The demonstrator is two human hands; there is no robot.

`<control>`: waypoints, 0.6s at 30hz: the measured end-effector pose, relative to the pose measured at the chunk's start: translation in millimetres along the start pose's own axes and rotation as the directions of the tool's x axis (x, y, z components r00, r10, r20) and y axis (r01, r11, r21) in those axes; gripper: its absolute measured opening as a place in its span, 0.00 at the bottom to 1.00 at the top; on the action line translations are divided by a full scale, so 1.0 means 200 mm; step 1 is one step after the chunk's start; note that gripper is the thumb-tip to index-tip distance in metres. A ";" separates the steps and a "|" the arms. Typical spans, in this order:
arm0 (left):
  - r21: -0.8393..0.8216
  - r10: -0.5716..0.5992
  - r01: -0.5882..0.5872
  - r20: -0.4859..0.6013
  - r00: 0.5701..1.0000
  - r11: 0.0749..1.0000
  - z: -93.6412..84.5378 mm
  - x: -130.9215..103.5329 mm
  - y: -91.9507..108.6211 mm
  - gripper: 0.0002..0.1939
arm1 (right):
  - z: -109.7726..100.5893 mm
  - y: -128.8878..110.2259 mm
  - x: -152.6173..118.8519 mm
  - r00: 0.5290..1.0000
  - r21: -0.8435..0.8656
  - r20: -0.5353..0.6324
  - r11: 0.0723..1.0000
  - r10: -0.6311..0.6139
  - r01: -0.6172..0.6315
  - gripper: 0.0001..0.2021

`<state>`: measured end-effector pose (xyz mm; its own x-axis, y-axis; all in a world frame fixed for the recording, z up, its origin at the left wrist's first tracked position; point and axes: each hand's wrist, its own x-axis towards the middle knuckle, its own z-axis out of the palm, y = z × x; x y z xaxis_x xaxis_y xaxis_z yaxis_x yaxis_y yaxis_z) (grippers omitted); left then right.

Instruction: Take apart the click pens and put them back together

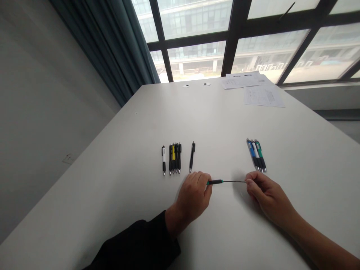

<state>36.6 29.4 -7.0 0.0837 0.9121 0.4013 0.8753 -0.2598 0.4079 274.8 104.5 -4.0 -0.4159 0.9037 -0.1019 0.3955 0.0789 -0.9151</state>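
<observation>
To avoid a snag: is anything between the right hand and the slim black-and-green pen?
No visible obstacle: only the thin dark rod, pinched in the right hand, spans the gap to the slim black-and-green pen in the left hand.

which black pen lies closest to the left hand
The lone black pen just beyond the left hand; the other black pens lie farther left, bunched with the yellow pen.

left arm (172,219) | black sleeve (137,243) (loose cuff (171,234)) | right forearm (312,234) bare
</observation>
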 end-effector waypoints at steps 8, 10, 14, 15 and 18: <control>-0.047 0.101 -0.100 0.010 0.995 0.994 -0.01 0.00 0.00 0.10 | 0.00 -0.05 0.00 0.994 -0.128 0.053 0.986 -0.099 0.105 0.17; -0.028 0.131 -0.130 0.013 0.991 0.991 -0.02 0.00 0.01 0.13 | 0.01 -0.06 0.00 0.987 -0.162 0.090 0.976 -0.132 0.146 0.18; -0.004 0.171 -0.171 0.028 0.985 0.985 -0.02 0.00 0.01 0.12 | 0.01 -0.07 0.00 0.974 -0.146 0.168 0.974 -0.151 0.176 0.17; -0.010 0.182 -0.181 0.028 0.983 0.983 -0.02 0.00 0.01 0.11 | 0.01 -0.06 0.00 0.970 -0.132 0.187 0.974 -0.157 0.183 0.17; -0.064 0.239 -0.238 0.021 0.971 0.969 0.00 0.00 0.01 0.09 | 0.02 -0.05 -0.01 0.955 -0.093 0.239 0.975 -0.173 0.200 0.15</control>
<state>38.5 28.8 -5.2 0.3011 0.8299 0.4697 0.7980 -0.4889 0.3524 268.5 101.0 3.7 -0.6616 0.7491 -0.0322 0.3787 0.2968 -0.8767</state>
